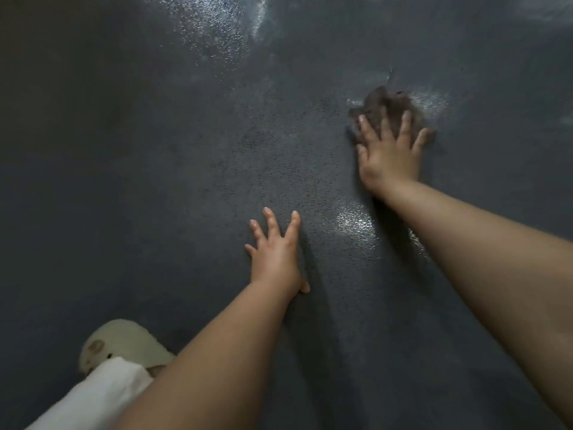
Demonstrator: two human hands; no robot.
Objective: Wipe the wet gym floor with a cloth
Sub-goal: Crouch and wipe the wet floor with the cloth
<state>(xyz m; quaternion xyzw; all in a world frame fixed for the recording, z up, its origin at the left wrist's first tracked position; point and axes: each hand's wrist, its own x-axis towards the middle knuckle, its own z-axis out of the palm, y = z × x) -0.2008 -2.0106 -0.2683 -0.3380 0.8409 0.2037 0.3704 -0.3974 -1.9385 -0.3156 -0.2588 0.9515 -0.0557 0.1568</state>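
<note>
Head view: wiping step judged under way. Right hand [387, 150] spread flat, fingers straight, pressing brown cloth [384, 103] onto dark gym floor [155, 150], far right of frame. Left hand [276, 252] splayed flat on floor, holding nothing, apparently bracing. Cloth bunched, blurred at edges. Wet sheen visible beside and beyond cloth. Next move likely calls for sweeping across those patches under steady pressure.
</note>
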